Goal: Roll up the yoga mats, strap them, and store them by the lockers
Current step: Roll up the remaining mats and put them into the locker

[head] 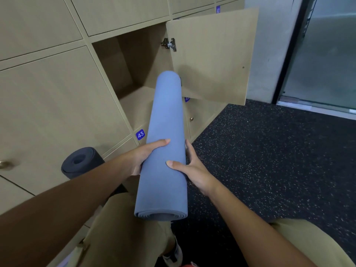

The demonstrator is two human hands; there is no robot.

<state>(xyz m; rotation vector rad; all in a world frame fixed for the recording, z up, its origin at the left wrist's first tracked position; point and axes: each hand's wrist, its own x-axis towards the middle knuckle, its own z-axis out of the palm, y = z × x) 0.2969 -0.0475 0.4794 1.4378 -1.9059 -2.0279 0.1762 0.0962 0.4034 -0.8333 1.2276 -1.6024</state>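
Blue rolled mat point(165, 132) is held in mid-air, its long axis running from the person's lap up toward the open locker point(138, 74); the far end already reaches the locker mouth. Left hand point(142, 157) and right hand point(194, 168) grip the roll from opposite sides near its lower half, fingers curled round it. No strap is visible. A dark rolled mat point(81, 160) leans beside the lockers.

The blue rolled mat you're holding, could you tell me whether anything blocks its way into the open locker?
Nothing visible does. The blue mat, gripped by the left hand and right hand, points at the open locker, whose door is swung aside to the right.
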